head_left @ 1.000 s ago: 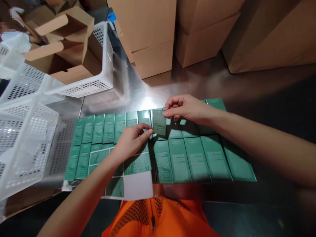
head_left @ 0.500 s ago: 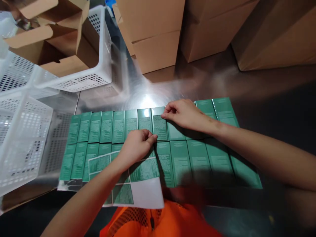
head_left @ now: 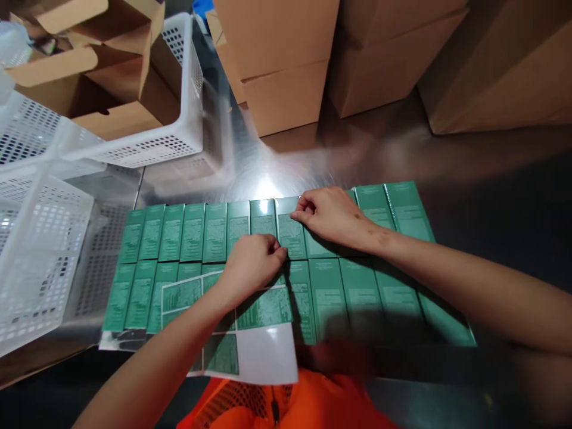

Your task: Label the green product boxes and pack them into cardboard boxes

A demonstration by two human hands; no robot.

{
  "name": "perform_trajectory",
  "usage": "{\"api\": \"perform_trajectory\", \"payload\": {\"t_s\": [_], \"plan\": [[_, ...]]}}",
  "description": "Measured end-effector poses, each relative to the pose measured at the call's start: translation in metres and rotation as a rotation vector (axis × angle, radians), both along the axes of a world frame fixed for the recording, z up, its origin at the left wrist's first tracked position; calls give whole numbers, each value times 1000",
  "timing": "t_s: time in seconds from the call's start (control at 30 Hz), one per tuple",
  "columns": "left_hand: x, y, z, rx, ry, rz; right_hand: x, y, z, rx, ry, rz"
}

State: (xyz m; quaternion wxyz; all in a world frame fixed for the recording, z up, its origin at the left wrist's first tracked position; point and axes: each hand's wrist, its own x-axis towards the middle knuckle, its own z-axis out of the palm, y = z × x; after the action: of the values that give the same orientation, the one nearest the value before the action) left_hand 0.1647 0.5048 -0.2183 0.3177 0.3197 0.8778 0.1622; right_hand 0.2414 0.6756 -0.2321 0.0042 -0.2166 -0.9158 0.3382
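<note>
Two rows of flat green boxes (head_left: 193, 231) lie side by side on the shiny metal table (head_left: 348, 156). A green printed label (head_left: 291, 233) lies flat on one box in the far row. My right hand (head_left: 331, 218) pinches the label's top edge with curled fingers. My left hand (head_left: 252, 262) has its fingertips on the label's lower left corner. Under my left forearm a white backing sheet (head_left: 266, 354) with a few more green labels covers part of the near row.
White perforated plastic baskets stand at the left (head_left: 40, 250), one (head_left: 190, 101) holding folded cardboard. Large brown cartons (head_left: 281, 65) line the back of the table. My orange mesh vest (head_left: 290, 402) shows at the bottom edge.
The label was held up between both hands a second ago; it has come down flat onto the box, and both hands have lowered with it.
</note>
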Motion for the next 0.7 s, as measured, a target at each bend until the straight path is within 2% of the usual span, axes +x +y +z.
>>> {"api": "perform_trajectory", "payload": {"t_s": [0.13,0.23,0.33,0.43,0.5,0.57,0.63,0.7], "plan": [[0,-2,5,-98,92,-128,-1,1,-3,63,48,-11],[2,-14,11,-142,120,-145,-5,0,-1,106,49,-38],[5,-31,20,-80,145,-69,-9,-4,4,171,-12,-37],[5,-49,29,55,236,76,-6,-10,8,208,-16,5],[3,-60,35,168,337,189,2,-19,13,138,78,34],[2,-69,40,297,401,302,16,-38,22,-34,226,41],[1,-76,43,418,424,410,32,-64,32,-238,338,30],[2,-80,45,513,433,484,47,-95,41,-350,398,21]]}}
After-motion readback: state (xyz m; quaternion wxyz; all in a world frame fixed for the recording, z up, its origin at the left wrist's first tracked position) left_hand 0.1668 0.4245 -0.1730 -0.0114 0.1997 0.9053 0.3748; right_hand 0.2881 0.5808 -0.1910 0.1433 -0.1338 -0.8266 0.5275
